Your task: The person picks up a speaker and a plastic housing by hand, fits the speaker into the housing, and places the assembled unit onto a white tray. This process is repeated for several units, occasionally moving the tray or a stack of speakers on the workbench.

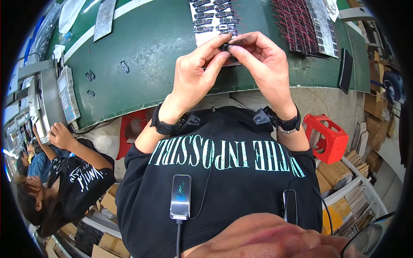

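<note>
Above the near edge of the green bench, my left hand (195, 69) and my right hand (266, 62) meet fingertip to fingertip. Both are closed in a pinch on one small black part (225, 47), mostly hidden by the fingers. Dark smudges mark the fingers of my right hand. Just beyond lies a white board (202, 39) with rows of small black rectangular parts (204, 22), each with a light oval or rectangle in it and thin red wires at some edges.
A tray of dense red wires (297, 28) lies right of the board. Loose black parts (124, 66) lie at left, near a grey keypad device (68, 94). A dark flat panel (345, 71) sits at the right edge. A red stool (326, 137) stands at right; a co-worker (73, 180) at left.
</note>
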Available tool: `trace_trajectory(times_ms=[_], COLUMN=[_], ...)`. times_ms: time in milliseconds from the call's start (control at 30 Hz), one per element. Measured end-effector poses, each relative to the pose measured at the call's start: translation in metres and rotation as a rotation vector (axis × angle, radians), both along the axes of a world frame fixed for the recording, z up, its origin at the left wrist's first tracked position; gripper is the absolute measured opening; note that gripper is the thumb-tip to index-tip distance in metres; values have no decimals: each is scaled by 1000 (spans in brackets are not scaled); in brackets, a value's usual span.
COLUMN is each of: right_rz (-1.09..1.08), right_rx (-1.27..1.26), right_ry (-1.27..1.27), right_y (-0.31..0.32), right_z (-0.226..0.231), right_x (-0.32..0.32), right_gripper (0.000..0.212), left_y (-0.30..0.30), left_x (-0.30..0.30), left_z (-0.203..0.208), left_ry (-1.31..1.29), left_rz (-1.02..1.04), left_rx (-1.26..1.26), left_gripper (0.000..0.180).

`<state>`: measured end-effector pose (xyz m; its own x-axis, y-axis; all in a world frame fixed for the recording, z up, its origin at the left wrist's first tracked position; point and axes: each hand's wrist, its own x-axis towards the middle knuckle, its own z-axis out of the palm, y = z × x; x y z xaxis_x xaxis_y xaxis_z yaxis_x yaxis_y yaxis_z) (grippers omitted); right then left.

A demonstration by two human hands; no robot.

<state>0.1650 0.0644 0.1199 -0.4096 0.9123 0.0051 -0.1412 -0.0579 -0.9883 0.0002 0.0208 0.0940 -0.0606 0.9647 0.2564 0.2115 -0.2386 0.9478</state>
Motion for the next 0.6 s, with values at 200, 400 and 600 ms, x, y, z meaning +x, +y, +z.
trace_trajectory(times_ms=[200, 400, 600], right_rz=[30, 209, 195], right_rx=[129, -6, 97], right_ry=[-168, -84, -105], right_y=[6, 14, 12], right_z=[-5, -4, -6], right_x=[7, 15, 9], right_gripper=[14, 18, 23], left_y=[-3, -5, -6], left_x=[-7, -5, -3], left_z=[7, 1, 2], left_ry=[120, 81, -55], left_rz=[-35, -85, -85], left_rx=[-8, -26, -23], left_gripper=[41, 48, 47])
